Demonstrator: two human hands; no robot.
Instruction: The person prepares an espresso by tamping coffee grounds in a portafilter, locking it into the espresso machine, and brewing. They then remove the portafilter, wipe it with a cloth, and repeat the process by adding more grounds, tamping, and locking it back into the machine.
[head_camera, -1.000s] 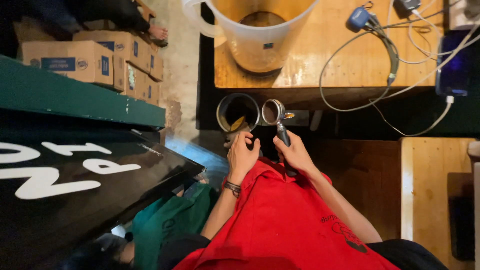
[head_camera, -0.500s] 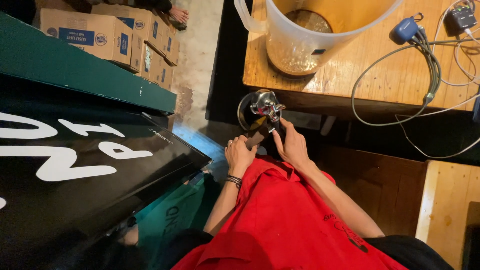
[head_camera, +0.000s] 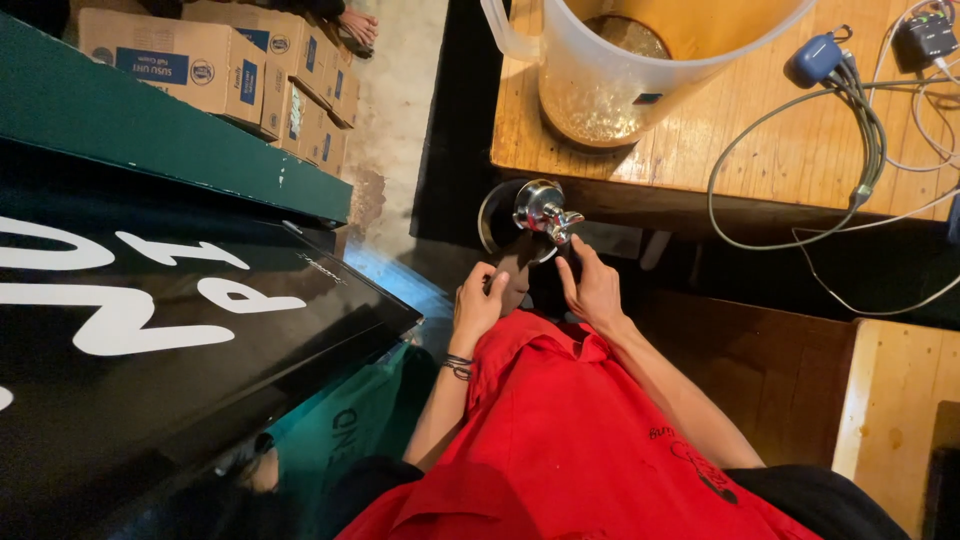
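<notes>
A shiny metal portafilter (head_camera: 541, 210) with a black handle is held just below the wooden table edge, over a dark round bin (head_camera: 497, 218). My right hand (head_camera: 592, 287) grips its handle, fingers wrapped around it. My left hand (head_camera: 480, 304) sits beside it to the left, fingers curled against a dark object whose shape I cannot make out. My red shirt (head_camera: 560, 440) fills the lower middle of the view.
A large clear plastic pitcher (head_camera: 620, 70) stands on the wooden table (head_camera: 760, 150), with a blue adapter (head_camera: 818, 58) and tangled cables to its right. Cardboard boxes (head_camera: 200, 70) are stacked at top left. A black board with white lettering (head_camera: 150, 330) lies at left.
The portafilter has been tipped from open-side-up to its underside with spouts facing me. Both hands rose slightly toward the table edge, and my view shifted closer.
</notes>
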